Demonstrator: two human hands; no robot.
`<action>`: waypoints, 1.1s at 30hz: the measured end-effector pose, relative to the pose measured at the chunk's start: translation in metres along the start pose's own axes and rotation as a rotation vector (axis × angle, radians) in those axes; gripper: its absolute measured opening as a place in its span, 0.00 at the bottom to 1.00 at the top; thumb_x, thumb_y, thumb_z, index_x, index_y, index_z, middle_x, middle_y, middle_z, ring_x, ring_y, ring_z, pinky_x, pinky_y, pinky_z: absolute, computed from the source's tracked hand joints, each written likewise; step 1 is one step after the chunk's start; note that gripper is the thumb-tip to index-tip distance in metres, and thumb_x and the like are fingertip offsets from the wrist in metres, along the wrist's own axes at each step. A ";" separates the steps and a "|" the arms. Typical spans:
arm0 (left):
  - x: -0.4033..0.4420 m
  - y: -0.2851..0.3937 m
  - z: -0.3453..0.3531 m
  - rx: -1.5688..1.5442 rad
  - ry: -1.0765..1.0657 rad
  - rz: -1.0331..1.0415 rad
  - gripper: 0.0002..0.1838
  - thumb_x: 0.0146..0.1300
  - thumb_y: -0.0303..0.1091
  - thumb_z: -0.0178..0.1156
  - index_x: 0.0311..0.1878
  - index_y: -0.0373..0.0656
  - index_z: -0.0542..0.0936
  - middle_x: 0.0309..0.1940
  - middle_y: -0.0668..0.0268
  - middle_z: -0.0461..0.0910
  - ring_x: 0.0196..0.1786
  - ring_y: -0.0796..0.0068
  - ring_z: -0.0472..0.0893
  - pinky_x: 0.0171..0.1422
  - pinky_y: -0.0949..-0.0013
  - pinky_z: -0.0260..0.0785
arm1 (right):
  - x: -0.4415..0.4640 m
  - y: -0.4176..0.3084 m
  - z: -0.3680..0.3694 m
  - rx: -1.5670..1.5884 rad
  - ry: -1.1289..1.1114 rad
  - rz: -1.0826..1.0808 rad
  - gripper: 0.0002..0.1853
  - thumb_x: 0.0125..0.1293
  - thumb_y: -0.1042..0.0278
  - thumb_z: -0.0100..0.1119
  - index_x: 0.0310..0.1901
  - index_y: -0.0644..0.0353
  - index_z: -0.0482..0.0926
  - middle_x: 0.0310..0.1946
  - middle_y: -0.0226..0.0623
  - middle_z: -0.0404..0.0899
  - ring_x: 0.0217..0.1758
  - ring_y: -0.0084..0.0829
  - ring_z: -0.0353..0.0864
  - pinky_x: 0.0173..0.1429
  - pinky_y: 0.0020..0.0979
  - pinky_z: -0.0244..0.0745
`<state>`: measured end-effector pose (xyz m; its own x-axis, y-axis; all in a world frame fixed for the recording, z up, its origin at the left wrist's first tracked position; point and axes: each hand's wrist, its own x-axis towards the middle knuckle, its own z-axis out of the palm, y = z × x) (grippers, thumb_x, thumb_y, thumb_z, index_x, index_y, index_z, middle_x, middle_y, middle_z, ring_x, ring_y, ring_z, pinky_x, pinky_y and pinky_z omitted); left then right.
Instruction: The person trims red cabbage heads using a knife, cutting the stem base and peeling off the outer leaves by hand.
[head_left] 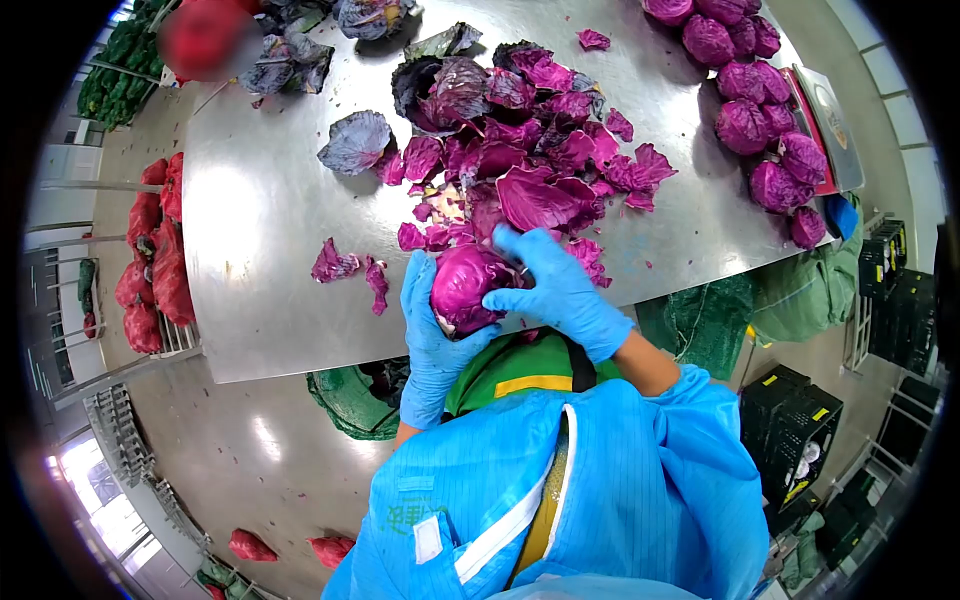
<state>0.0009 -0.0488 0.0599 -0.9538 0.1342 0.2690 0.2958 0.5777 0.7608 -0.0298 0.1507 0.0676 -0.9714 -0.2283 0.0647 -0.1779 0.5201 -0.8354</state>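
A round, glossy red cabbage [468, 289] is held near the table's front edge. My left hand [432, 335], in a blue glove, cups it from the left and below. From the right, my right hand [553, 284], also gloved, presses its thumb on the cabbage, with the other fingers curled over its far right side. Whether a small tool sits in the right hand I cannot tell. Just beyond lies a heap of loose purple cabbage leaves [540, 150], with a few torn scraps [335, 262] to the left.
The steel table [270, 290] carries peeled red cabbages [742, 126] along its right side. Dark-leaved cabbages [375, 15] sit at the far left. Red mesh sacks [172, 270] stand beyond the left edge. Green sacks [705, 320] and black crates [790, 430] are on the right.
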 end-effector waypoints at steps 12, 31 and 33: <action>-0.004 -0.018 -0.003 -0.712 0.196 -0.596 0.49 0.40 0.35 0.78 0.68 0.39 0.64 0.65 0.58 0.67 0.64 0.64 0.70 0.70 0.61 0.64 | 0.023 0.006 0.015 0.130 0.142 -0.011 0.14 0.60 0.62 0.63 0.41 0.63 0.78 0.33 0.40 0.75 0.30 0.36 0.79 0.34 0.33 0.75; 0.004 -0.005 -0.007 -0.676 0.304 -0.374 0.58 0.35 0.44 0.80 0.70 0.35 0.59 0.66 0.51 0.65 0.67 0.57 0.67 0.73 0.56 0.58 | 0.054 -0.011 0.017 0.164 0.093 -0.113 0.16 0.58 0.58 0.69 0.44 0.58 0.81 0.33 0.39 0.74 0.36 0.36 0.78 0.39 0.35 0.74; 0.006 0.001 -0.007 -0.772 0.270 -0.411 0.58 0.35 0.43 0.79 0.70 0.36 0.59 0.66 0.51 0.65 0.67 0.56 0.67 0.73 0.56 0.58 | 0.055 -0.008 0.006 0.111 0.094 -0.141 0.13 0.60 0.59 0.66 0.38 0.59 0.80 0.31 0.41 0.74 0.34 0.42 0.78 0.36 0.40 0.74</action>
<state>-0.0045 -0.0532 0.0668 -0.9757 -0.2119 -0.0549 -0.0177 -0.1737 0.9846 -0.0809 0.1290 0.0745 -0.9494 -0.2123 0.2315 -0.2999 0.3934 -0.8691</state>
